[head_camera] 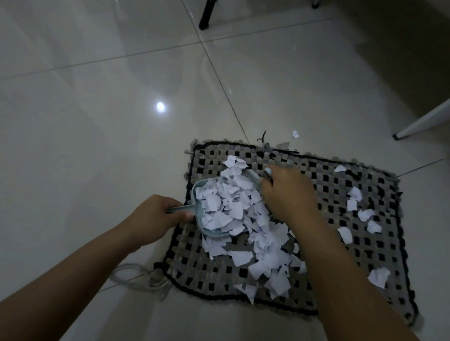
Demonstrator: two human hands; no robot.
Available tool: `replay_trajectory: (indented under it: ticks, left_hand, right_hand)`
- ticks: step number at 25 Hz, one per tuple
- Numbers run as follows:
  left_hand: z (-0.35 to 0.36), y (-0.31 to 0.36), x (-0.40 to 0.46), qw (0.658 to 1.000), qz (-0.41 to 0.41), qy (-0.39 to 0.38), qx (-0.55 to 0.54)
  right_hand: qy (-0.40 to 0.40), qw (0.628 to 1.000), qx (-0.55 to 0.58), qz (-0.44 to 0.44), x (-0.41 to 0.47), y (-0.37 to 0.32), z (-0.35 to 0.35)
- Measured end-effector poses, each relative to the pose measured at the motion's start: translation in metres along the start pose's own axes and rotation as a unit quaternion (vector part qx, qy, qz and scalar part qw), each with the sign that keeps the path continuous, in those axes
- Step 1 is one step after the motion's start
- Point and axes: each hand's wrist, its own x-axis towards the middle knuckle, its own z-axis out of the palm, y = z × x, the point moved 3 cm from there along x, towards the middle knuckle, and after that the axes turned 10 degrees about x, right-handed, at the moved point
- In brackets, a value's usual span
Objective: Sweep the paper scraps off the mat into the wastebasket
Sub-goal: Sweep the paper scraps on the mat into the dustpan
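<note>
Along the mat's point(316, 300) left edge I have the dustpan point(198, 208) down, its pale handle running out leftward into my left hand point(153, 218), whose fingers are wrapped firmly round it. Its mouth faces right, toward the mat's middle, and it is already heaped with paper scraps point(222, 204). My right hand point(285, 194) sits just beyond the pan's far-right side, fingers curled round something small and pale that pokes out above the knuckles — probably a hand brush, though the hand hides nearly all of it, so I can't say for sure.

What matters for the next stroke: the big spill of loose scraps point(268, 261) lies on the near side of the pan's mouth and below my right hand, trailing toward the mat's near edge. The right hand is the closer one, so I judge it should pull those pieces leftward and away into the mouth while the left keeps the lip pressed down. A thinner scatter point(367, 217) lies well apart toward the right edge, and one piece point(295, 134) rests on the floor tiles point(90, 137) past the far edge.

No wastebasket shows in view — the pan looks near full, so I'd expect a trip to empty it soon.
</note>
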Motion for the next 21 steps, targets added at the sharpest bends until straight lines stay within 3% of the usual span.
replay_trajectory:
  ticks: [5,9,14,17,21]
  left_hand:
    - [0.0,0.001,0.0,1.0,0.004,-0.001,0.005]
    - [-0.009,0.001,-0.001,0.999,0.007,-0.021,0.023]
    - [-0.016,0.002,0.001,0.997,0.021,-0.047,0.062]
    - [-0.014,0.002,0.0,0.995,0.032,-0.052,0.083]
    - [-0.005,-0.003,-0.004,0.996,0.038,-0.046,0.073]
  right_hand:
    - [-0.027,0.998,0.039,-0.031,-0.017,-0.021,0.018]
    - [0.087,0.988,0.113,0.066,-0.039,-0.005,-0.012]
    - [0.259,0.935,0.113,0.216,-0.11,0.036,-0.031]
    - [0.279,0.92,0.102,0.256,-0.127,0.048,-0.01]
    - [0.265,0.928,0.143,0.22,-0.116,0.03,0.02]
